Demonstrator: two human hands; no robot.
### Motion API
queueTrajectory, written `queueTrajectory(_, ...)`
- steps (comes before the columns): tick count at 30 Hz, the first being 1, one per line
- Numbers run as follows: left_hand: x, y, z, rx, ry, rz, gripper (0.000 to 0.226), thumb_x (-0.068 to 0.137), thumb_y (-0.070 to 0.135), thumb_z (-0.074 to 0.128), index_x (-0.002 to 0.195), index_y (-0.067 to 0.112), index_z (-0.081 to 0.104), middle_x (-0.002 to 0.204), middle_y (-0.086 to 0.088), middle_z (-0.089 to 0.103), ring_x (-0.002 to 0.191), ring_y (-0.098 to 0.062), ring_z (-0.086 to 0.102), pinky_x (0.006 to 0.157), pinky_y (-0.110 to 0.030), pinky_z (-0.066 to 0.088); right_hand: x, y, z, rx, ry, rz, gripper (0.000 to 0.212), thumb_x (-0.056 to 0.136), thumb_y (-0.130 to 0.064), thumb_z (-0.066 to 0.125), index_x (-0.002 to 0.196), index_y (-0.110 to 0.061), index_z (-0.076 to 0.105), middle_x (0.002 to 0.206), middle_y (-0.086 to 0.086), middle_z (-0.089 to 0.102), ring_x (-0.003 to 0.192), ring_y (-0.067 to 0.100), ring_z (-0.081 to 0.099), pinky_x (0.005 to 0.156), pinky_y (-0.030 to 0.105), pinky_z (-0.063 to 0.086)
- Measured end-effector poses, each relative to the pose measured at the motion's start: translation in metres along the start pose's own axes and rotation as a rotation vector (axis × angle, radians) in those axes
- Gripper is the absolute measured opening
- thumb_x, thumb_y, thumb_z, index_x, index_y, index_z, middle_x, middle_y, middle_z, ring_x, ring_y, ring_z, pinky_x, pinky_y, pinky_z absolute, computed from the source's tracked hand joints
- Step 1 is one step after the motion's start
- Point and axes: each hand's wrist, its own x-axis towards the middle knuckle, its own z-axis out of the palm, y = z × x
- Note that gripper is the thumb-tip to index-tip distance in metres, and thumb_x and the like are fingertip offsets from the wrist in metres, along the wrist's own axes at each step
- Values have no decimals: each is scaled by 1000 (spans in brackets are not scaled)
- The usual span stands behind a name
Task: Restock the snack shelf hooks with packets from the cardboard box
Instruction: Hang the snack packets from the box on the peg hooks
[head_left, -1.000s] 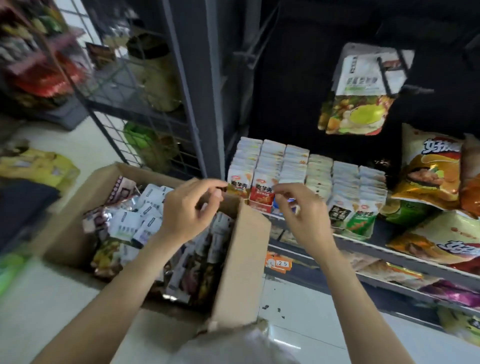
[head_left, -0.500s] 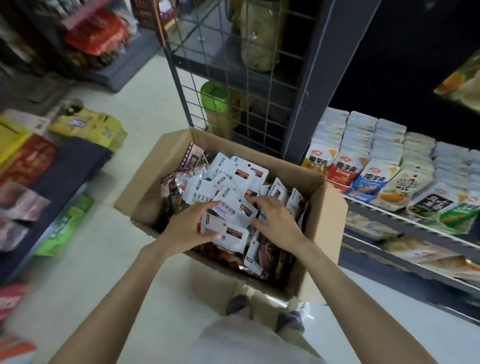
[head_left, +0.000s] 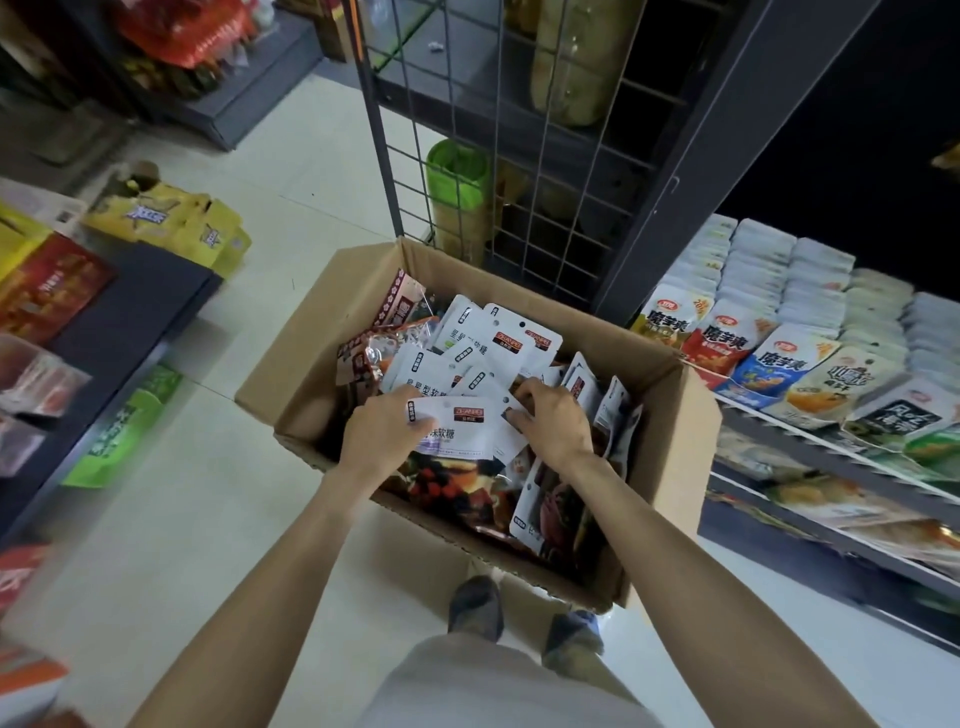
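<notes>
Head view shows my left hand (head_left: 382, 434) and right hand (head_left: 553, 421) both pinching one white-topped foil snack packet (head_left: 457, 434) mid-pile in the open brown cardboard box (head_left: 670, 467); overlapping neighbours could snag and spill over its near edge.

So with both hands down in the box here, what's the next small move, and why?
Probably lift the top white packet clear of the cardboard box. The left hand holds its left edge and the right hand pinches its right end near the hang hole, so it looks gripped already, and it lies on top of the pile with nothing over it.
</notes>
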Motion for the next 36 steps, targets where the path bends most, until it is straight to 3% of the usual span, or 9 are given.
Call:
queueTrajectory(9, 1, 6, -5, -545, -78, -87, 19, 80, 13, 75, 95, 19, 65, 92, 4, 71, 88, -11, 67, 81, -32, 56, -15, 11, -39, 213, 311, 63, 18, 100, -24, 47, 105, -11, 57, 100, 9, 67, 86, 28, 63, 63, 33, 40)
queueTrajectory(12, -6, 15, -7, -616, -117, -20, 19, 83, 12, 72, 89, 29, 66, 92, 11, 72, 91, -7, 67, 77, -25, 54, -29, 14, -64, 323, 338, 22, 8, 102, -22, 43, 103, -19, 50, 96, 9, 68, 67, 17, 64, 50, 36, 51)
queueTrajectory(16, -16, 33, 0, -491, -125, 184, 14, 88, 39, 64, 100, 33, 61, 96, 10, 70, 87, -13, 67, 76, -33, 55, -51, 17, -92, 418, 364, 29, 19, 102, -14, 44, 113, -4, 55, 102, 0, 57, 62, -13, 48, 44, -2, 34)
queueTrajectory(19, -16, 51, -2, -399, 27, 252, 31, 91, 50, 53, 105, 23, 56, 78, 0, 66, 61, -25, 62, 51, -36, 52, -58, 31, -97, 465, 456, -41, 12, 99, -20, 52, 108, -16, 58, 107, 4, 67, 66, 0, 62, 53, 4, 45)
queueTrajectory(21, -11, 65, -12, -402, 170, 252, 29, 93, 40, 52, 105, 14, 56, 80, -4, 67, 66, -21, 66, 51, -41, 54, -65, 41, -104, 485, 508, -36, 12, 92, -31, 61, 97, -39, 54, 96, -2, 71, 71, 11, 67, 62, 32, 56)
queueTrajectory(23, -7, 77, -23, -436, 316, 245, 33, 92, 39, 53, 105, 8, 58, 88, -6, 70, 76, -20, 68, 57, -42, 56, -76, 49, -120, 517, 573, -13, 22, 87, -28, 69, 88, -44, 54, 80, -10, 67, 69, 21, 65, 62, 43, 53)
queueTrajectory(28, -2, 110, -41, -567, 424, 228, 26, 91, 34, 60, 100, 10, 66, 94, -3, 73, 84, -12, 68, 68, -19, 53, -110, 72, -163, 789, 672, -84, 15, 85, -25, 72, 80, -38, 68, 75, 2, 70, 72, 24, 63, 67, 39, 51)
queueTrajectory(32, -12, 169, -44, -761, 303, 300, 7, 89, 25, 64, 96, 28, 65, 92, 13, 70, 89, -7, 69, 75, -26, 57, -135, 91, -189, 948, 652, -125, 7, 86, -22, 65, 80, -24, 67, 76, -12, 69, 74, 8, 61, 64, 15, 48)
queueTrajectory(36, -36, 246, -36, -834, 129, 536, 15, 89, 16, 63, 99, 27, 64, 95, 11, 71, 89, -7, 70, 74, -24, 56, -151, 111, -207, 942, 642, -148, 10, 92, -16, 58, 96, -17, 68, 98, -14, 72, 86, 2, 67, 64, 20, 54)
